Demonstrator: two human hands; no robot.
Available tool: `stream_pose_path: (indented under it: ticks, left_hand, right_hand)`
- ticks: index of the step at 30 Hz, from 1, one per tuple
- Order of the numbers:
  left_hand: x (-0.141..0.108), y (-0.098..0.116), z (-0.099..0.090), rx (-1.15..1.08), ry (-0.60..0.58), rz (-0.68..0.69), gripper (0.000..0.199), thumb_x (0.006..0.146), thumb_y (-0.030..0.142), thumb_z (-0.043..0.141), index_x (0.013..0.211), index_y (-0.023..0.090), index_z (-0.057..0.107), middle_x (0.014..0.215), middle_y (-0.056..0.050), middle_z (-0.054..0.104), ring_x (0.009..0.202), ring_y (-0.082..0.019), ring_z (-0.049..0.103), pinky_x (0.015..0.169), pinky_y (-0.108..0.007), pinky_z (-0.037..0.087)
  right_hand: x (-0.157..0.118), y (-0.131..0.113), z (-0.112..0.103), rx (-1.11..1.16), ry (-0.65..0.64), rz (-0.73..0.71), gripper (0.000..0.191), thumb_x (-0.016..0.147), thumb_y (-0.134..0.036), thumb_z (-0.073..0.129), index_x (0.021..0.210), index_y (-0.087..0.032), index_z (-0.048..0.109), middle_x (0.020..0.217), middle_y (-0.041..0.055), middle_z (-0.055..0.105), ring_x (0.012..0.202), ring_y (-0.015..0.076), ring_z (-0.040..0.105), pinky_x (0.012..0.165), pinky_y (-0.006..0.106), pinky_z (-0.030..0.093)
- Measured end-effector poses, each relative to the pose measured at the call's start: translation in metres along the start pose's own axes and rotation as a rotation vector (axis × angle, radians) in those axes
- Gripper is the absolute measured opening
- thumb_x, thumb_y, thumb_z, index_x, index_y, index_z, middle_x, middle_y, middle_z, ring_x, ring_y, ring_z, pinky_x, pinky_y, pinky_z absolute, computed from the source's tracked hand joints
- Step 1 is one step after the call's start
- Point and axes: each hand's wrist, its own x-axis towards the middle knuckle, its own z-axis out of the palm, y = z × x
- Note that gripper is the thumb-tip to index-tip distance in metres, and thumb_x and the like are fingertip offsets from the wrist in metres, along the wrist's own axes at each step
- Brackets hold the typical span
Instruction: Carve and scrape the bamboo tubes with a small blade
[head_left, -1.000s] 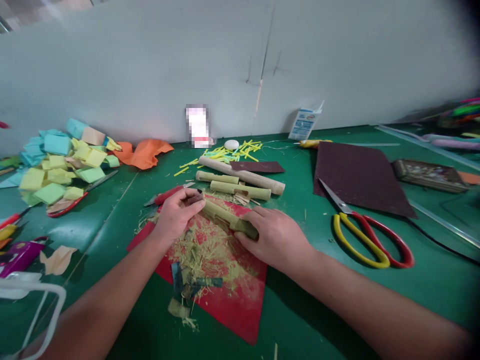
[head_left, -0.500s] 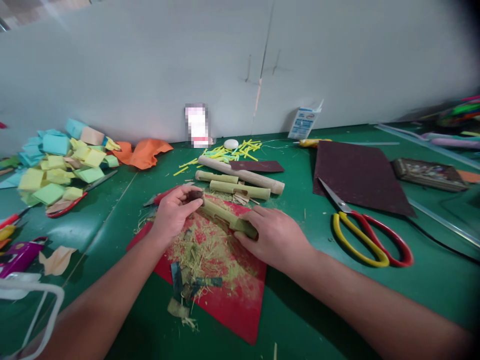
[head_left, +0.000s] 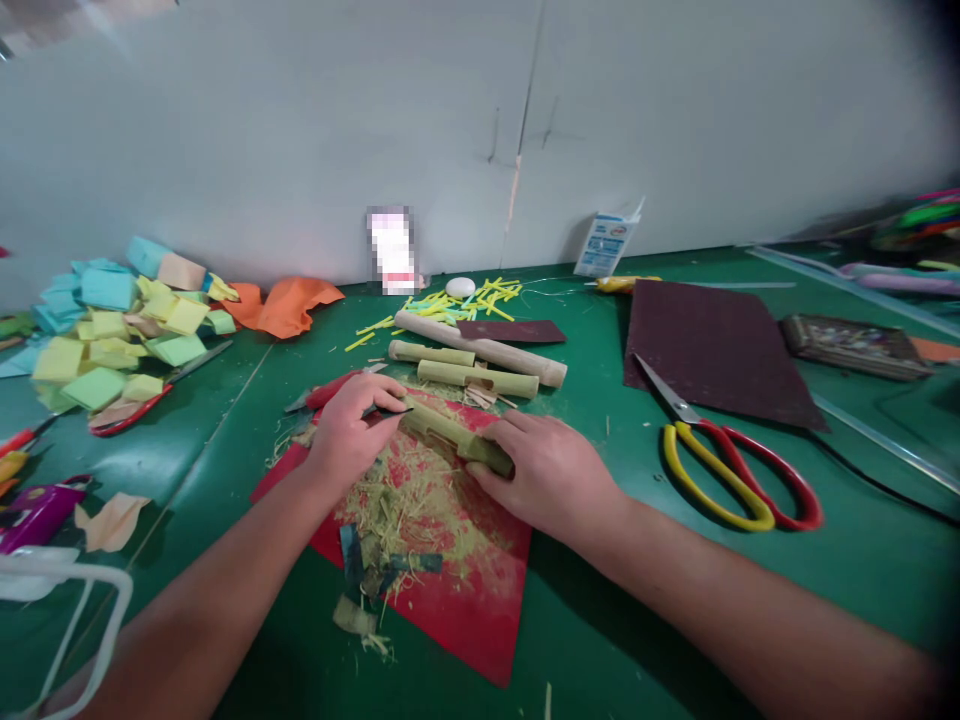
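Note:
My right hand [head_left: 544,465] is closed around the near end of a notched bamboo piece [head_left: 439,425], which slants over the red sheet [head_left: 472,620]. At its far end, my left hand [head_left: 356,420] pinches a small dark piece of sandpaper [head_left: 394,410], seen nearly edge-on beside the bamboo's tip. Pale shavings and dust [head_left: 412,500] cover much of the sheet, with dark scraps [head_left: 352,555] near its left edge. Just beyond lie two more notched bamboo pieces [head_left: 480,379], a longer pale stick [head_left: 517,358] and a dark strip [head_left: 514,330].
Scissors [head_left: 727,475] rest partly on a large brown sheet [head_left: 712,350] at right. Folded sticky notes [head_left: 120,320] and orange paper [head_left: 285,305] are at left. Yellow strips [head_left: 487,300], a blurred phone-like screen [head_left: 392,250] and a blue-white box [head_left: 607,243] stand towards the wall.
The sandpaper was wrapped over the bamboo's far tip and now shows as a thin edge beside it. My left fingers have turned slightly; my right hand keeps its hold.

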Motion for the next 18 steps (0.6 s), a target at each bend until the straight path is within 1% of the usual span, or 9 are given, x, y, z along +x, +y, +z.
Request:
stream_pose_path:
  ticks: [2, 4, 5, 7, 9, 11, 12, 16, 18]
  left_hand:
    - [0.001, -0.002, -0.001, 0.071, -0.024, 0.081, 0.007, 0.079, 0.012, 0.063, 0.077, 0.018, 0.062, 0.097, -0.006, 0.069, 0.095, -0.017, 0.064, 0.088, -0.033, 0.050]
    - [0.001, -0.001, -0.001, 0.086, -0.051, 0.089, 0.007, 0.080, 0.011, 0.062, 0.080, 0.018, 0.063, 0.097, -0.006, 0.069, 0.094, -0.017, 0.064, 0.088, -0.032, 0.050]
    - [0.000, 0.000, -0.001, 0.087, -0.056, 0.066, 0.007, 0.081, 0.011, 0.061, 0.083, 0.018, 0.063, 0.096, -0.005, 0.069, 0.093, -0.017, 0.064, 0.087, -0.031, 0.051]
    - [-0.001, 0.005, 0.001, 0.088, -0.034, -0.032, 0.010, 0.082, 0.014, 0.061, 0.090, 0.018, 0.065, 0.094, -0.004, 0.070, 0.089, -0.016, 0.065, 0.084, -0.029, 0.052]
    - [-0.003, 0.009, 0.003, 0.064, 0.010, -0.158, 0.017, 0.082, 0.018, 0.063, 0.098, 0.019, 0.066, 0.097, -0.004, 0.070, 0.087, -0.016, 0.066, 0.082, -0.027, 0.053]
    - [-0.004, 0.009, 0.004, -0.004, 0.034, -0.273, 0.022, 0.081, 0.022, 0.064, 0.102, 0.019, 0.066, 0.100, -0.004, 0.070, 0.088, -0.016, 0.066, 0.081, -0.027, 0.053]
    - [-0.003, 0.008, 0.005, -0.049, 0.026, -0.326, 0.022, 0.081, 0.024, 0.064, 0.102, 0.019, 0.066, 0.099, -0.004, 0.070, 0.087, -0.016, 0.066, 0.080, -0.027, 0.053]
    - [0.000, -0.002, 0.003, -0.198, -0.037, -0.535, 0.022, 0.079, 0.029, 0.065, 0.098, 0.016, 0.067, 0.079, -0.002, 0.067, 0.068, -0.014, 0.062, 0.063, -0.024, 0.049]
    - [0.002, -0.006, 0.001, -0.210, -0.043, -0.595, 0.023, 0.078, 0.031, 0.066, 0.096, 0.016, 0.067, 0.070, 0.000, 0.063, 0.060, -0.012, 0.057, 0.057, -0.023, 0.045]
  right_hand:
    - [0.000, 0.001, 0.001, -0.002, 0.007, -0.007, 0.021, 0.081, -0.039, 0.061, 0.086, -0.019, 0.066, 0.085, 0.0044, 0.066, 0.076, 0.0195, 0.058, 0.066, 0.032, 0.034]
    - [0.000, 0.001, 0.002, 0.002, 0.009, -0.010, 0.021, 0.081, -0.039, 0.060, 0.086, -0.019, 0.066, 0.085, 0.0045, 0.066, 0.077, 0.0194, 0.058, 0.066, 0.032, 0.034]
    - [0.000, 0.001, 0.002, 0.004, 0.008, -0.010, 0.021, 0.082, -0.039, 0.060, 0.087, -0.019, 0.066, 0.085, 0.0044, 0.066, 0.077, 0.0195, 0.058, 0.066, 0.032, 0.034]
    - [0.000, 0.001, 0.002, 0.004, 0.005, -0.006, 0.021, 0.081, -0.039, 0.060, 0.086, -0.019, 0.066, 0.085, 0.0045, 0.066, 0.076, 0.0194, 0.058, 0.065, 0.032, 0.034]
    - [0.001, 0.001, 0.002, 0.001, 0.005, -0.001, 0.021, 0.081, -0.039, 0.061, 0.085, -0.019, 0.066, 0.085, 0.0046, 0.066, 0.075, 0.0193, 0.058, 0.065, 0.032, 0.033]
    - [0.001, 0.001, 0.002, 0.004, 0.005, 0.000, 0.022, 0.081, -0.040, 0.061, 0.086, -0.019, 0.066, 0.085, 0.0048, 0.066, 0.075, 0.0193, 0.058, 0.065, 0.032, 0.033]
    - [0.001, 0.001, 0.002, 0.007, 0.004, -0.002, 0.022, 0.081, -0.040, 0.061, 0.087, -0.019, 0.066, 0.086, 0.0048, 0.066, 0.076, 0.0194, 0.058, 0.065, 0.032, 0.033]
    - [0.001, 0.000, 0.001, 0.015, -0.003, -0.006, 0.022, 0.082, -0.039, 0.060, 0.090, -0.019, 0.067, 0.087, 0.0049, 0.067, 0.078, 0.0199, 0.058, 0.065, 0.032, 0.033]
    - [0.000, 0.000, 0.001, 0.017, -0.003, -0.010, 0.022, 0.082, -0.039, 0.061, 0.089, -0.019, 0.067, 0.087, 0.0050, 0.067, 0.078, 0.0200, 0.058, 0.065, 0.032, 0.033]
